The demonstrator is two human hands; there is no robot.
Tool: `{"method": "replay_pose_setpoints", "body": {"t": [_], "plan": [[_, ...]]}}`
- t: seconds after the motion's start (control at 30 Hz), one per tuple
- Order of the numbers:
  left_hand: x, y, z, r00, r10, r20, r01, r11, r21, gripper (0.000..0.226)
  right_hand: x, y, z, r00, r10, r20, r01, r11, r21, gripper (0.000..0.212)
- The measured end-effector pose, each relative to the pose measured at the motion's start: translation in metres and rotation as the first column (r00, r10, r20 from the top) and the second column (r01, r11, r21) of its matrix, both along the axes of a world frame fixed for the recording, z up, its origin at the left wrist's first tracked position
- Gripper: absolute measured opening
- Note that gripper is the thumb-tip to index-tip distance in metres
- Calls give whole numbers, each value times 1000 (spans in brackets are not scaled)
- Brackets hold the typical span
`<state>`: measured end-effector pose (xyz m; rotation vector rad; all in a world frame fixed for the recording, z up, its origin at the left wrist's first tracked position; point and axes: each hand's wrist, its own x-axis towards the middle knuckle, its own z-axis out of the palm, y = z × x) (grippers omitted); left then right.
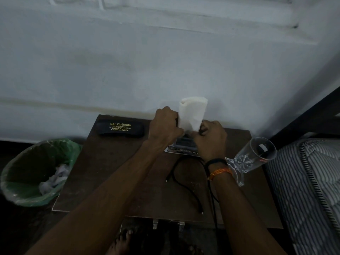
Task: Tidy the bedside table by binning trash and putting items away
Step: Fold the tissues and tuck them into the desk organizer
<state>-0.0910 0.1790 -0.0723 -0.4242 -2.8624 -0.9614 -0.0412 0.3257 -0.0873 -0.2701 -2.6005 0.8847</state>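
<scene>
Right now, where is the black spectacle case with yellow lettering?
In the head view, the black spectacle case lies at the far left corner of the brown bedside table, by the wall, left of the left hand.

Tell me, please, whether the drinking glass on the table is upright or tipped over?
Upright: the glass stands on its base on the table; its lean is wide-angle distortion.

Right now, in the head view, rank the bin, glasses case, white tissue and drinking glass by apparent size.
1. bin
2. drinking glass
3. glasses case and white tissue: look alike, so unranked; hands cover the tissue's lower part.
</scene>
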Motion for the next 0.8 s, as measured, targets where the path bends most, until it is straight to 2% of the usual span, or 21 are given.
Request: {"method": "replay_pose_setpoints", "body": {"t": [0.1,0.37,0.57,0.67,0.8], "plan": [[1,2,6,1000,2,-9,-2,998,-55,25,1,5,4,999,9,-38,-11,999,-43,13],[1,6,7,1000,16,-4,-16,993,-118,29,0,1,0,997,-61,36,58,996,65,11],[3,6,6,1000,16,-7,-17,990,-141,30,1,-6,-6,997,-72,37,66,988,137,29],[5,6,6,1000,15,5,-14,994,-108,29,0,-9,-7,996,-90,2,89,981,171,27],[4,5,7,999,-15,29,14,999,37,28,-3,-10,-6,997,-75,-3,74,987,139,16]]}}
